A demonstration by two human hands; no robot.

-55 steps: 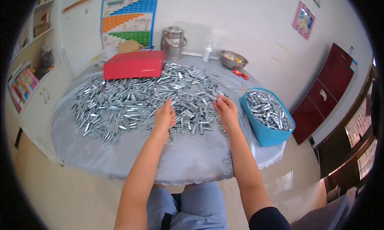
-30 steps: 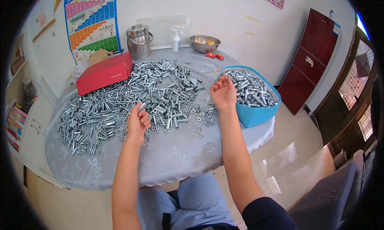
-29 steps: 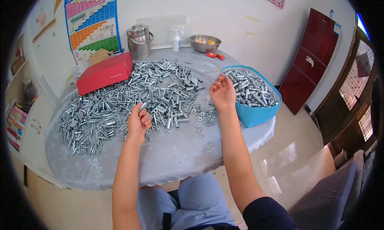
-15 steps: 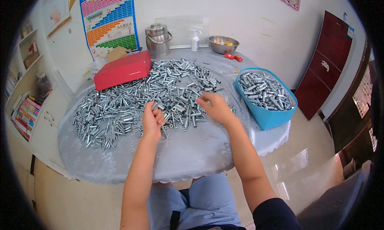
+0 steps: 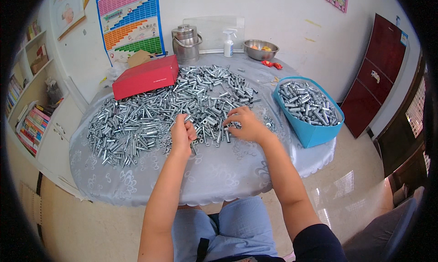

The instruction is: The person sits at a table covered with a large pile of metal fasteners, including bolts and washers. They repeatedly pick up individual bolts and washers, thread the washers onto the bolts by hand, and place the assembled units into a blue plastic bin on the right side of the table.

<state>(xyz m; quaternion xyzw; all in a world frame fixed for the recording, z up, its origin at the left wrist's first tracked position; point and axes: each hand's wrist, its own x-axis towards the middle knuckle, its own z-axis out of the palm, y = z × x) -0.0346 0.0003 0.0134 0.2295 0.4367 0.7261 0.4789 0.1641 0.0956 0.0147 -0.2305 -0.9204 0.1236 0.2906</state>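
Observation:
A wide heap of silvery metal sleeves and bolts point(image 5: 141, 120) covers the middle of the table. At its near edge, my left hand point(image 5: 182, 134) is closed, and a small metal sleeve point(image 5: 188, 118) shows at the thumb and forefinger. The rest of what that fist may hold is hidden. My right hand point(image 5: 246, 124) reaches over the heap's right side, fingers curved and apart, above some upright sleeves. Nothing shows between its fingers. Small washers and nuts point(image 5: 207, 142) lie loose between the two hands.
A blue bin point(image 5: 315, 136) full of metal sleeves stands at the table's right. A red box point(image 5: 146, 79) rests on the heap's far left. Behind stand a steel pot point(image 5: 186, 47), a spray bottle point(image 5: 228, 45) and a steel bowl point(image 5: 261, 53) with fruit.
My right hand's fingers have spread from a closer pinch and curve down toward the sleeves. My left hand stays closed near the same spot. The whole view has shifted slightly.

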